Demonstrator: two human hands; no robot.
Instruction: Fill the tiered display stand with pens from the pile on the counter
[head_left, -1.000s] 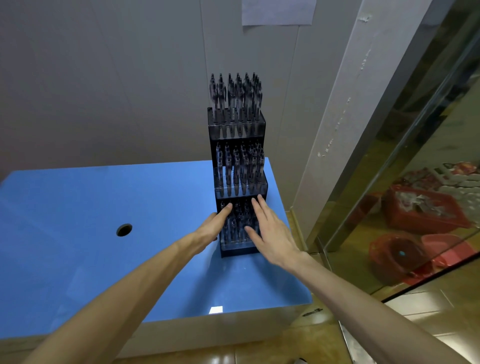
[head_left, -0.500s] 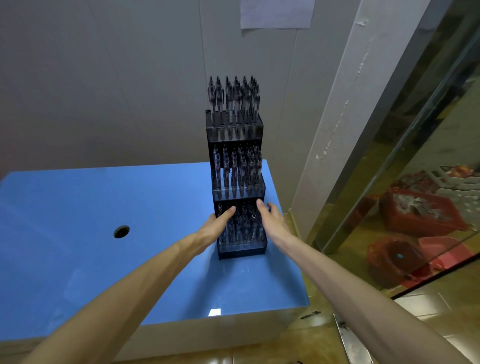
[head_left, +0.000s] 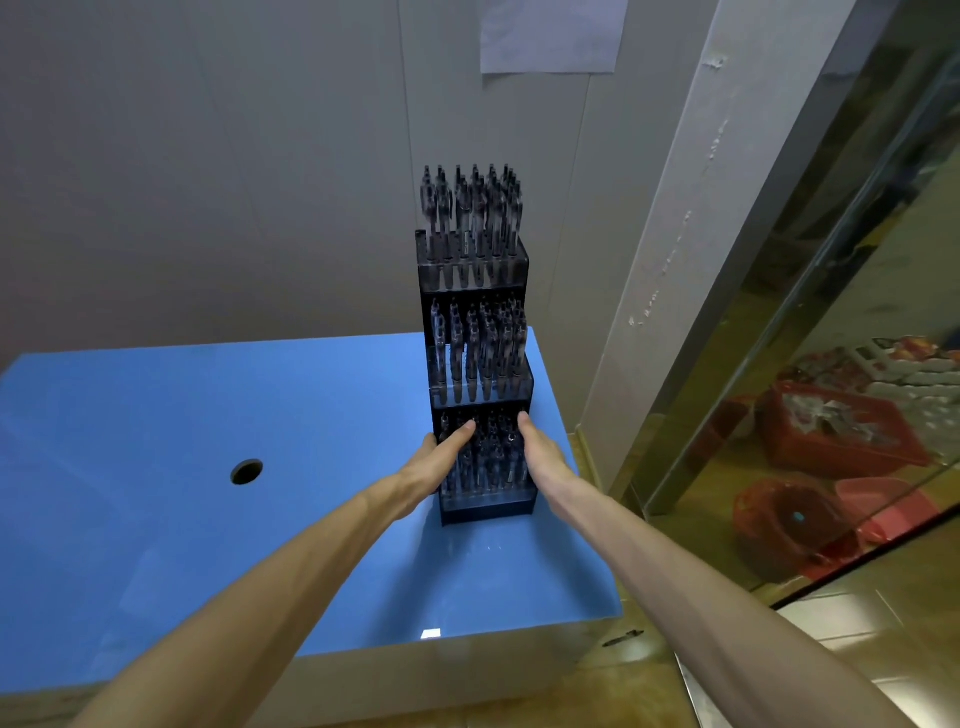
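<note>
A dark three-tiered display stand (head_left: 480, 387) stands upright near the right end of the blue counter (head_left: 260, 415), close to the wall. All three tiers hold upright dark pens (head_left: 470, 208). My left hand (head_left: 434, 460) presses against the left side of the bottom tier, thumb lying across its front. My right hand (head_left: 543, 449) clasps the right side of the same tier, its fingers hidden behind the stand. No loose pens lie on the counter top.
A round hole (head_left: 246, 471) is cut in the counter left of the stand. One pen (head_left: 623, 637) lies on the floor by the counter's right corner. Behind the glass partition (head_left: 831, 322) on the right are red baskets (head_left: 836, 431).
Both hands have closed in from flat and spread to clasping the sides of the bottom tier. The stand looks unmoved on the counter.
</note>
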